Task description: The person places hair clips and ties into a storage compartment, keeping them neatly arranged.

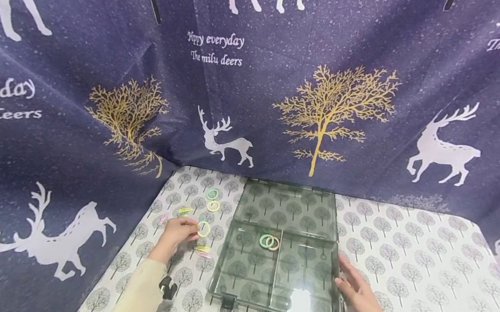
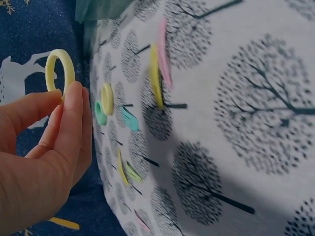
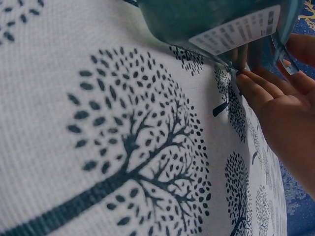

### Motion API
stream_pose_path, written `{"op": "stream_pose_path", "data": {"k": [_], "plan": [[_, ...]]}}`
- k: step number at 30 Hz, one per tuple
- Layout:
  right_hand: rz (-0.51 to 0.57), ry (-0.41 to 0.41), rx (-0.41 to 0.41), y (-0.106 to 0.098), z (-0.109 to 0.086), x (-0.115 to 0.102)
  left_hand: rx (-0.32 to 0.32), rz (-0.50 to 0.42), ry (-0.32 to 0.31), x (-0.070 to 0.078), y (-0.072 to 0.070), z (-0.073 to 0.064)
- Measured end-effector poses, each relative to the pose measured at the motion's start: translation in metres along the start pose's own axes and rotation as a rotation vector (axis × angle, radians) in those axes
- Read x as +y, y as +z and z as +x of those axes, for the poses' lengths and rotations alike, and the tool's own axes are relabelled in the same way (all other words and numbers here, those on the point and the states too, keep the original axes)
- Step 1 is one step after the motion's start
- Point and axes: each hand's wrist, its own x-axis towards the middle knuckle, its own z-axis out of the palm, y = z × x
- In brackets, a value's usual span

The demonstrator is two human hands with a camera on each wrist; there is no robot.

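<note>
My left hand [image 1: 181, 233] pinches a pale yellow hair tie [image 2: 49, 73] between thumb and fingers, just left of the box. Under the right hand [image 1: 359, 295] is the side wall of a see-through grey-green plastic box [image 1: 273, 290]; the thumb lies over its rim and the fingers are outside. In the box's left compartment, a green hair tie [image 1: 262, 241] and a peach one [image 1: 277, 245] overlap against the divider. Beyond the left hand lie another yellow hair tie [image 1: 213, 206] and a green one [image 1: 212, 193] on the cloth.
Small yellow and pink hair clips [image 1: 203, 250] lie between the left hand and the box. Farther left are a yellow-green clip [image 1: 184, 210] and a pink one [image 1: 164, 216]. The box's lid [image 1: 289, 208] is folded back toward the dark curtain [image 1: 259, 97].
</note>
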Motion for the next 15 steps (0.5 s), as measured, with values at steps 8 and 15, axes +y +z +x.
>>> {"op": "stream_pose_path", "data": {"k": [8, 15], "plan": [[0.005, -0.019, -0.001, 0.000, 0.000, 0.002, -0.028, -0.026, 0.007, 0.009, 0.015, 0.007], [-0.007, -0.042, -0.003, 0.000, -0.001, 0.001, -0.037, -0.012, -0.007, 0.022, 0.031, 0.006]]}}
